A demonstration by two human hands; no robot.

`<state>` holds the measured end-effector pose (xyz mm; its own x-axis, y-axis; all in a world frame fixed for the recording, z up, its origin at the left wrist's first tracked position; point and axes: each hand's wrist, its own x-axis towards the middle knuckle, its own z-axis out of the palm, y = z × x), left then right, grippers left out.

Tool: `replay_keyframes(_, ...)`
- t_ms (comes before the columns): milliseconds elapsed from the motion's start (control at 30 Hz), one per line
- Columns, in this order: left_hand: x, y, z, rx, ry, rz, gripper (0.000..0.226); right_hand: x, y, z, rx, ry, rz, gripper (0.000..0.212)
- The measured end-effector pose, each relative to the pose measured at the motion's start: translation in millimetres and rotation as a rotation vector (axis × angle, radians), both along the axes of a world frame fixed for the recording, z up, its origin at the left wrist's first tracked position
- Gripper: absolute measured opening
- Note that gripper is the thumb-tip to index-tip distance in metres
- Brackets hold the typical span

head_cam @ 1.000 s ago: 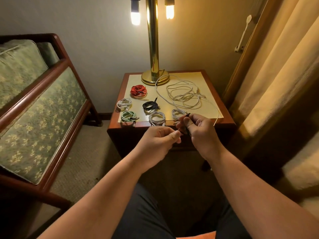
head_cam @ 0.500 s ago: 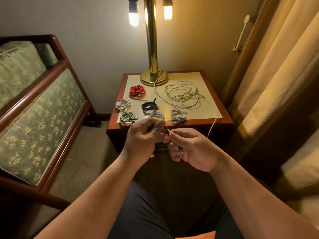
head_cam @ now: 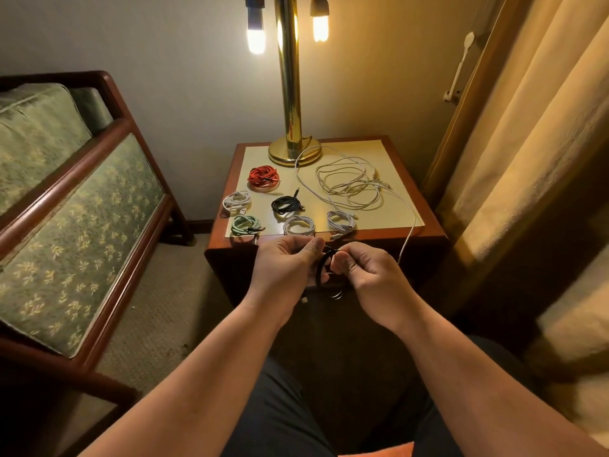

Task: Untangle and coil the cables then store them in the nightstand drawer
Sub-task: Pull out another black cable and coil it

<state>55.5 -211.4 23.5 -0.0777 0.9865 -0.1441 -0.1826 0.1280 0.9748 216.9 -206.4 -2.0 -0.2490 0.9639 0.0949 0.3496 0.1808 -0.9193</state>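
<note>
Coiling is the step in hand. Both hands sit at 6 o'clock of the table point(head_cam: 257, 156), just off its front edge, and both are clamped on a black cable point(head_cam: 321, 270). The left hand point(head_cam: 290, 262) curls round the gathered loops; the right hand point(head_cam: 365, 275) pinches the strand at the top between thumb and forefinger.

To do it well, I judge, the left should pin the loops at one spot while the right feeds each turn at the same size. The strand should roll in the fingertips so no twist builds, and the tail wants tucking before the coil is set down.

Finished coils lie on the table: a red coil point(head_cam: 263, 174) at 11 o'clock, a black coil point(head_cam: 286, 204) near the middle, and a green coil point(head_cam: 245, 224) at 7. A white tangle point(head_cam: 349, 188) at 1 o'clock is not yet coiled. The drawer cannot be made out.

Half a second ago only a short black stub showed between the thumbs; now a round loop is plain, and the right hand has risen level with the left.
</note>
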Motion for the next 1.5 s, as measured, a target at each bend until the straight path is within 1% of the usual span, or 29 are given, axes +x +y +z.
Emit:
replay_keyframes(67,-3,0,-2,0.018,0.004,0.005,0.014,2,-1,5,-0.016,-0.032,0.024,0.024)
replay_keyframes(133,-6,1,-6,0.057,0.062,0.01,0.012,3,-2,8,-0.056,0.007,0.036,0.026)
replay_keyframes(233,-8,4,-14,0.139,0.357,0.028,0.017,2,-4,12,-0.113,0.115,0.034,0.028)
replay_keyframes(267,-8,4,-15,0.15,0.412,0.026,0.018,2,-4,12,-0.118,0.128,0.032,0.028)
replay_keyframes(400,-9,4,-15,0.162,0.443,-0.022,0.024,-1,-3,12,-0.085,0.109,0.02,0.027)
replay_keyframes(500,-8,2,-12,0.188,0.562,-0.055,0.03,-2,-3,10,-0.036,0.058,-0.009,0.026)
replay_keyframes(567,-6,-2,-7,0.188,0.588,-0.104,0.03,-1,-3,10,-0.001,0.03,-0.031,0.024)
replay_keyframes(633,-5,-4,-3,0.165,0.534,-0.16,0.023,1,-3,11,0.025,-0.006,-0.054,0.022)
replay_keyframes(667,-6,-4,-2,0.124,0.474,-0.174,0.026,1,-3,11,0.033,-0.023,-0.064,0.021)
replay_keyframes(767,-7,-2,1,-0.096,0.153,-0.201,0.042,2,-1,11,0.067,-0.056,-0.084,0.02)
replay_keyframes(800,-7,-1,2,-0.158,0.055,-0.208,0.044,3,-1,11,0.088,-0.068,-0.092,0.019)
replay_keyframes(867,-8,0,3,-0.239,-0.064,-0.233,0.044,3,-1,8,0.138,-0.101,-0.106,0.017)
replay_keyframes(967,-11,-1,5,-0.293,-0.176,-0.308,0.049,5,-2,1,0.202,-0.156,-0.116,0.015)
replay_keyframes(1033,-12,-1,6,-0.32,-0.295,-0.351,0.053,9,-2,-3,0.227,-0.173,-0.118,0.015)
replay_keyframes(1133,-13,-1,4,-0.311,-0.44,-0.406,0.039,12,-3,-4,0.26,-0.209,-0.107,0.013)
replay_keyframes(1233,-12,-2,0,-0.285,-0.475,-0.385,0.038,11,-2,-1,0.268,-0.213,-0.091,0.013)
replay_keyframes(1300,-10,-1,0,-0.262,-0.456,-0.348,0.039,10,-3,3,0.219,-0.175,-0.081,0.015)
replay_keyframes(1367,-9,0,-2,-0.223,-0.383,-0.294,0.036,12,-5,9,0.124,-0.128,-0.065,0.017)
replay_keyframes(1400,-10,1,-3,-0.181,-0.295,-0.263,0.03,15,-5,13,0.064,-0.1,-0.043,0.018)
replay_keyframes(1433,-12,1,-5,-0.118,-0.165,-0.233,0.022,17,-5,16,-0.009,-0.059,-0.008,0.018)
replay_keyframes(1500,-19,3,-12,0.075,0.175,-0.178,0.014,23,-4,20,-0.174,0.067,0.076,0.017)
